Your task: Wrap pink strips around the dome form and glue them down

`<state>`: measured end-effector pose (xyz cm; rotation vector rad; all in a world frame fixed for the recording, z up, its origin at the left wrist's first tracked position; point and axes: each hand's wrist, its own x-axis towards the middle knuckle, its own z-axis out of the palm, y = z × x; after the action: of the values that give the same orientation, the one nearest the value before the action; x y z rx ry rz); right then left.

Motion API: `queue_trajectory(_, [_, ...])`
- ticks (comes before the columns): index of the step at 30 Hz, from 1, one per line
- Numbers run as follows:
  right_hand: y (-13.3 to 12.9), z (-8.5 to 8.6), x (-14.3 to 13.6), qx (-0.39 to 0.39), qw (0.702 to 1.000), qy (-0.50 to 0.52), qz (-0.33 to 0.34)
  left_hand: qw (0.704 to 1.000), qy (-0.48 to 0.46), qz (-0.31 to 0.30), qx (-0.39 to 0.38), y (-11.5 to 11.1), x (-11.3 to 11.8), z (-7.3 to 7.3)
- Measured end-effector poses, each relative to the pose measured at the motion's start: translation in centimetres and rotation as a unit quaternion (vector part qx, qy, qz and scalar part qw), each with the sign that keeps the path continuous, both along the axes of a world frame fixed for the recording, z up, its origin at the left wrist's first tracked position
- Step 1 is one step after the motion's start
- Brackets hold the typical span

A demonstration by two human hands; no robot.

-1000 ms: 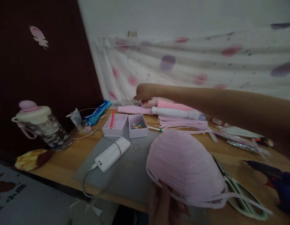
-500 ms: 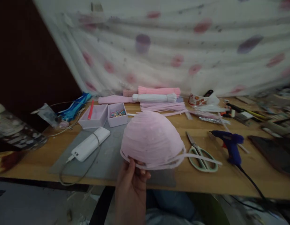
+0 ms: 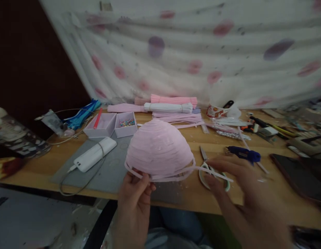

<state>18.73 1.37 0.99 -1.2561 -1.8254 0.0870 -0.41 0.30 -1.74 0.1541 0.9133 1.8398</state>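
Note:
A pink dome [image 3: 159, 148] built up of layered strips is held above the table's front edge. My left hand [image 3: 136, 200] pinches its lower rim, thumb in front. From the rim's right side a loose pink strip [image 3: 214, 173] sticks out to the right. My right hand [image 3: 243, 197], blurred, has thumb and fingers apart around the strip's free end, with no clear contact. Behind that hand lie scissors [image 3: 204, 155] with pale green handles, partly covered. A blue glue gun [image 3: 245, 154] lies beyond the fingers, its lower part hidden.
A white power bank [image 3: 95, 154] with a cable rests on a grey mat [image 3: 116, 173]. Two pale boxes [image 3: 104, 128] stand behind it. Bundles of strips [image 3: 168, 107] lie along the curtain. At the right is a dark flat device [image 3: 300, 178].
My right hand has come into view from the lower right, over the scissors and glue gun. The dome and my left hand appear slightly further left.

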Motion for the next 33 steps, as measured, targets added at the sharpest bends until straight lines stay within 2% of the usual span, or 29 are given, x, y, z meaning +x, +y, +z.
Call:
queue_trajectory(2, [1.2,-1.4,-0.8,0.012,0.999,-0.023,0.039,1.0,0.014,0.006,0.004,0.1,0.2,-0.2])
queue_trajectory(5, [2.2,-3.0,-1.6,-0.012,0.997,-0.013,0.071,1.0,0.027,0.006,0.009,0.1,0.3,-0.2])
queue_trajectory(11, [2.1,-4.1,-1.2,-0.048,0.997,0.046,0.045,0.999,0.051,0.006,0.001,-0.3,0.8,0.6])
queue_trajectory(15, [1.9,-4.7,-0.7,-0.077,0.989,0.096,0.077,0.997,0.072,-0.016,0.012,-0.4,1.3,0.2])
queue_trajectory(22, [1.3,-4.9,-0.4,-0.101,0.98,0.121,0.118,0.995,0.097,0.001,0.012,0.0,1.6,-1.9])
queue_trajectory(24, [1.3,-4.9,-0.4,-0.095,0.98,0.119,0.128,0.995,0.103,0.007,0.01,-0.1,1.7,-1.8])
queue_trajectory(30, [1.1,-4.6,-0.5,-0.098,0.977,0.125,0.139,0.995,0.097,0.002,-0.01,-0.5,1.6,-0.3])
queue_trajectory(33, [1.0,-4.4,-0.8,-0.099,0.976,0.129,0.143,0.995,0.102,-0.015,-0.015,-0.5,1.3,-0.3])
